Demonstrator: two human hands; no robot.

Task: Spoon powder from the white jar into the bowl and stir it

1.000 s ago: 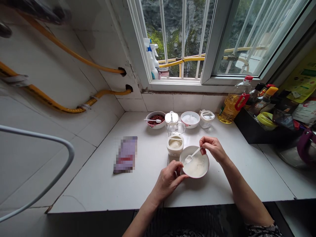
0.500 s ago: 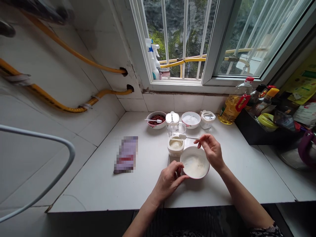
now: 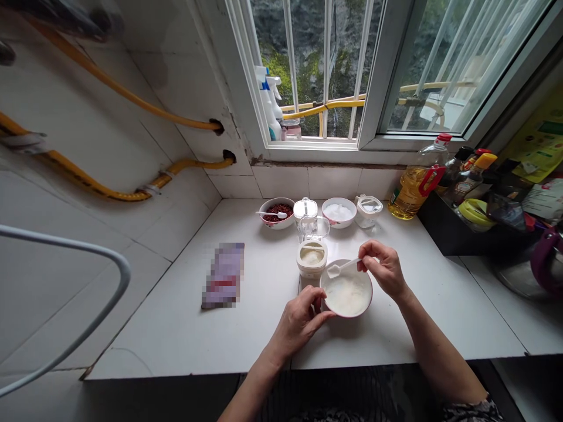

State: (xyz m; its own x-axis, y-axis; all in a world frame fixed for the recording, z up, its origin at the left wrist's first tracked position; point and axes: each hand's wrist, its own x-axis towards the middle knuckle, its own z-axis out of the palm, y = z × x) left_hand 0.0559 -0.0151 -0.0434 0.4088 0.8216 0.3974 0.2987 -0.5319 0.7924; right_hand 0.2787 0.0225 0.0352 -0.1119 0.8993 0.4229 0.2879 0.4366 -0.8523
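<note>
My left hand (image 3: 303, 316) grips the near left rim of a white bowl (image 3: 368, 293), its thumb below and fingers at the edge. Pale powder (image 3: 349, 293) covers the bowl's bottom. Pinched in my right hand (image 3: 382, 266) is the handle of a small white spoon (image 3: 335, 271). The spoon's head hangs over the bowl's far left side; whether any powder is in it I cannot tell. Just left of the bowl stands a small seasoning jar (image 3: 312, 268), its clear lid (image 3: 314, 227) flipped up and pale powder inside.
Along the tiled wall stand a bowl of dark red bits (image 3: 278, 221) with a spoon across it, a white-lidded jar (image 3: 305, 207), a bowl of white grains (image 3: 338, 221) and another jar (image 3: 368, 211). An oil bottle (image 3: 407, 190) and a black box (image 3: 440, 228) stand right.
My right hand has drawn the spoon from above the seasoning jar to the right and nearer, over the bowl. My left hand keeps its hold on the bowl.
</note>
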